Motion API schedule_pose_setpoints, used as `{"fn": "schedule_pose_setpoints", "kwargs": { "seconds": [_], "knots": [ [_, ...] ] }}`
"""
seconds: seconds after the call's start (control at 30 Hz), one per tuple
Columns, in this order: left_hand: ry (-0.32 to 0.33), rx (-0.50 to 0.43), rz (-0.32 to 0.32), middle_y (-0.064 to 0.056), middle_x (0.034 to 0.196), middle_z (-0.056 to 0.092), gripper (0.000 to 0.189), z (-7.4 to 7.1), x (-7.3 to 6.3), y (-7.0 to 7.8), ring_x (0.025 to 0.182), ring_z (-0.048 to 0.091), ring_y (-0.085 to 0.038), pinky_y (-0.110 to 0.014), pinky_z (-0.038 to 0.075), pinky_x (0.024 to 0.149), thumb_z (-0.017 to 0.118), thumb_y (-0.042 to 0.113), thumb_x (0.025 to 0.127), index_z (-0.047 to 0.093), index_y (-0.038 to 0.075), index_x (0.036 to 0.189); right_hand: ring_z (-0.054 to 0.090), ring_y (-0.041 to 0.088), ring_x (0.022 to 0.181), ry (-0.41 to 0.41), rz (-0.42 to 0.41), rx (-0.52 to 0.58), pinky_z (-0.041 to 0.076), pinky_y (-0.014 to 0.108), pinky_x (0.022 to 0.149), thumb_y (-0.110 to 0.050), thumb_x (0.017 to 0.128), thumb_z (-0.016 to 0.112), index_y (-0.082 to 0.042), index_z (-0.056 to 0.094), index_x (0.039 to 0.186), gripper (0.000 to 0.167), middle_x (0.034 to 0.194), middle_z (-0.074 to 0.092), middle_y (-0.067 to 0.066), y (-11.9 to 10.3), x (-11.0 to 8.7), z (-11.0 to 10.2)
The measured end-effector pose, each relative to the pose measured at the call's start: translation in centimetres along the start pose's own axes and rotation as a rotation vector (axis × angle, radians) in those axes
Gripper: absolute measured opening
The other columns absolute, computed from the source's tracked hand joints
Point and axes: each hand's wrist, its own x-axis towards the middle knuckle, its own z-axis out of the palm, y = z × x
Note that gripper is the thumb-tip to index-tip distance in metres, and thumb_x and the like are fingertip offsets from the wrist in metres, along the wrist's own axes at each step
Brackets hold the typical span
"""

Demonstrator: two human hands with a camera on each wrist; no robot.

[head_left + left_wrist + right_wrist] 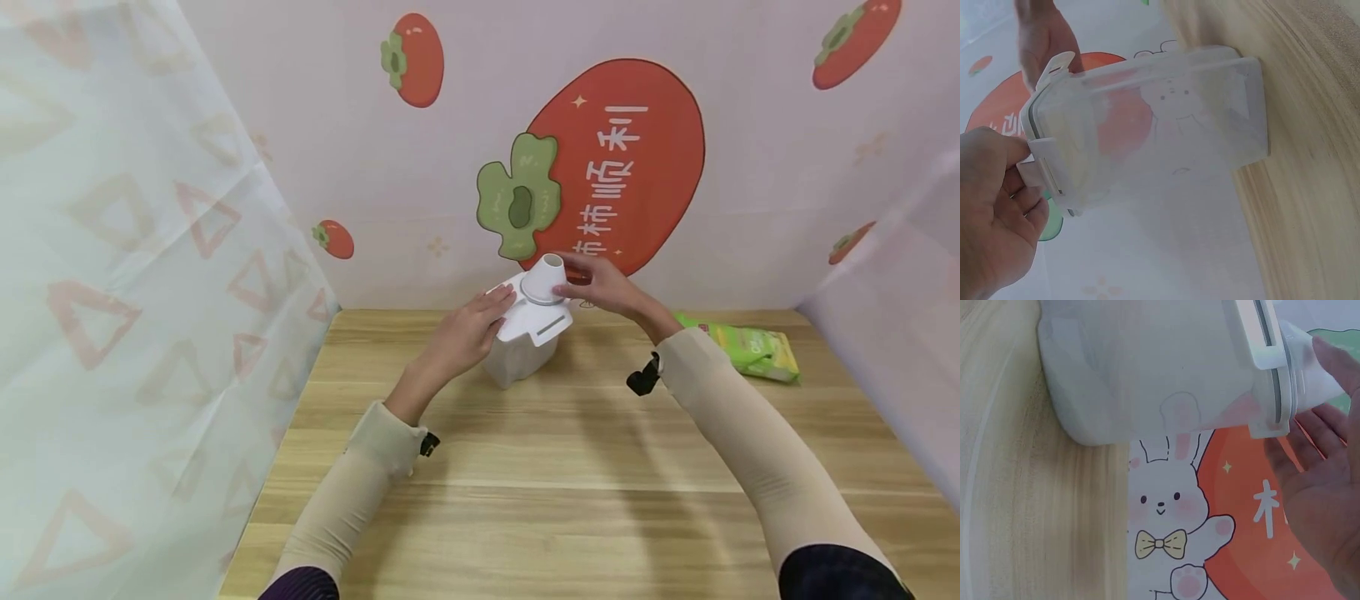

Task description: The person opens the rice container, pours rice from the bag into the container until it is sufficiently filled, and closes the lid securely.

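Note:
A translucent plastic storage box (1166,119) with a white lid (513,325) stands upright at the back of the table. On the lid rises a white cone-shaped spout (545,282), open at its narrow top. My left hand (474,329) lies along the left part of the lid, fingers fairly straight; in the left wrist view it is at a lid latch (1044,165). From the right, my right hand (606,287) holds the spout, its thumb on the near side and its fingers behind. The right wrist view has the thumb (1335,362) against the spout.
A green and yellow packet (757,350) lies on the wooden table (525,500) at the back right, partly behind my right forearm. A printed cloth wall (450,183) rises close behind the box. More cloth (150,333) hangs on the left and right sides.

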Motion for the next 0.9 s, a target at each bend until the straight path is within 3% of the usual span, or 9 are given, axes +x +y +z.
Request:
{"fn": "schedule_pose_setpoints", "kwargs": {
  "seconds": [0.27, 0.57, 0.9],
  "knots": [
    [-0.011, -0.036, -0.016, -0.010, 0.157, 0.054, 0.043, 0.1, 0.4, -0.3, 0.148, 0.050, -0.023, -0.038, 0.034, 0.126, 0.060, 0.003, 0.106, 0.059, 0.002, 0.149, 0.057, 0.037, 0.139, 0.024, 0.017, 0.022, 0.049, 0.050, 0.114, -0.017, 0.099, 0.077, -0.002, 0.052, 0.155, 0.063, 0.150, 0.060, 0.019, 0.4, -0.3, 0.4],
    [-0.051, -0.035, -0.052, -0.009, 0.159, 0.052, 0.048, -0.5, 1.0, -1.7, 0.150, 0.046, -0.023, -0.038, 0.032, 0.127, 0.059, -0.005, 0.103, 0.057, 0.004, 0.150, 0.062, 0.035, 0.132, 0.172, 0.029, 0.030, 0.051, 0.049, 0.112, -0.021, 0.094, 0.083, -0.002, 0.062, 0.145, 0.058, 0.143, 0.064, 0.017, -0.1, -1.3, 1.9],
    [-0.028, -0.119, -0.054, -0.013, 0.158, 0.053, 0.049, -0.6, 1.6, -3.4, 0.151, 0.046, -0.026, -0.042, 0.032, 0.128, 0.060, -0.008, 0.101, 0.061, 0.006, 0.148, 0.069, 0.033, 0.121, 0.337, 0.017, -0.018, 0.056, 0.050, 0.106, -0.025, 0.087, 0.091, 0.000, 0.067, 0.134, 0.059, 0.130, 0.071, 0.018, -1.0, -2.4, 3.9]
  ]
}}
